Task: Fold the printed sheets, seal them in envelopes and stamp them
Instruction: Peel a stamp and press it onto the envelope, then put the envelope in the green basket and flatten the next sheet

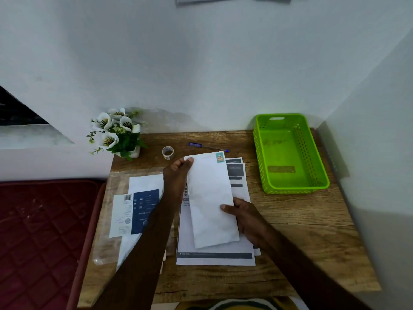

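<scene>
envelope point(211, 198): being held between both hands, just above the printed sheets point(214, 256) on the table point(290, 242)
left hand point(176, 175): pinching envelope's far left corner
right hand point(245, 215): gripping envelope's near right edge
stamp point(220, 157): sitting on far right corner

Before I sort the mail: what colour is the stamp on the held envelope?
Teal, with a small cake picture, on the stamp in the head view.
</scene>
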Available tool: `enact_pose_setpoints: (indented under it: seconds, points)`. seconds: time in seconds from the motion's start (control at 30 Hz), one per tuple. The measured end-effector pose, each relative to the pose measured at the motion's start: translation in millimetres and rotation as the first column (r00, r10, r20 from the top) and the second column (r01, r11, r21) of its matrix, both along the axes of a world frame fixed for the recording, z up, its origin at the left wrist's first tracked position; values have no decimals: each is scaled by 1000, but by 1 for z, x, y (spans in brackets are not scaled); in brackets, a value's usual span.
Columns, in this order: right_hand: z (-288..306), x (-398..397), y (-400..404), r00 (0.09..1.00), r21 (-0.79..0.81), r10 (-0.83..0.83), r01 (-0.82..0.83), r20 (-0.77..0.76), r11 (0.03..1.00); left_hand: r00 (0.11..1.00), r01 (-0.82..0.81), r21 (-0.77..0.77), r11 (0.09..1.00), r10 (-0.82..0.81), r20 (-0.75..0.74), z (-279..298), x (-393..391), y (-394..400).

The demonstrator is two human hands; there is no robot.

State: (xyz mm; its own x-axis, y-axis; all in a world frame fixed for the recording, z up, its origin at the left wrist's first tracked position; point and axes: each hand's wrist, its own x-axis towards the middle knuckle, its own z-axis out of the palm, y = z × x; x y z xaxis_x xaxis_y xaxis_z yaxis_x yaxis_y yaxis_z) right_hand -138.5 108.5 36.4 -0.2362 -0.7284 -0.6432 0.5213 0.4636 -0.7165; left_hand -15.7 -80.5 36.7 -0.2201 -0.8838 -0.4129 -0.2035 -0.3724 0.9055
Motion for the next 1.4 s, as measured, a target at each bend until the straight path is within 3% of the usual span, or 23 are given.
enact_pose_setpoints:
  seconds: [0.23,0.3,0.37,0.43,0.53,0.6,0.63,0.7,0.8,1.0,1.1,1.2,1.23,1.3,1.4]
  points:
    - [37,-10,13,984,-28,-76,73,-159,997,995,3,-1,1000,-3,-97,14,-3,9]
    - [68,-24,14,950,-83,-136,117,-282,990,992,-28,14,1000,29,-126,17,-2,11]
    - [98,-44,17,854,-145,-190,135,-485,980,987,-46,27,999,50,-155,16,-2,10]
    - [128,-63,19,680,-182,-250,171,-690,968,988,-45,21,999,48,-144,14,0,10]
    - [162,-88,23,195,-152,-194,212,-961,965,994,-43,9,999,43,-102,10,2,11]
    - [174,-98,22,-114,-77,-48,259,-992,963,997,-32,-21,999,31,-74,7,3,14]
    - [176,-101,18,-227,-28,44,304,-973,952,998,-28,-32,999,26,-59,7,3,15]
    - [167,-107,7,-351,73,213,373,-912,925,999,-36,-39,999,35,-39,7,5,17]
    - [135,-119,-14,-350,242,391,399,-851,884,998,-56,-30,998,55,-31,8,6,18]
    - [79,-108,-45,-171,465,526,299,-833,833,997,-72,-39,997,71,-35,7,8,19]
    - [67,-100,-51,-171,391,435,240,-884,889,997,-67,-39,997,65,-44,5,9,19]
    - [61,-90,-47,-372,136,199,189,-907,973,997,-69,-49,996,68,-31,2,9,19]
    - [60,-82,-43,-399,59,123,169,-909,984,997,-76,-56,996,75,-26,0,9,18]
    - [58,-63,-34,-381,-2,31,85,-924,996,998,-64,-93,994,66,15,-5,9,18]
    - [48,-27,-19,-288,52,13,-128,-958,990,972,82,-270,959,-17,234,-14,9,17]
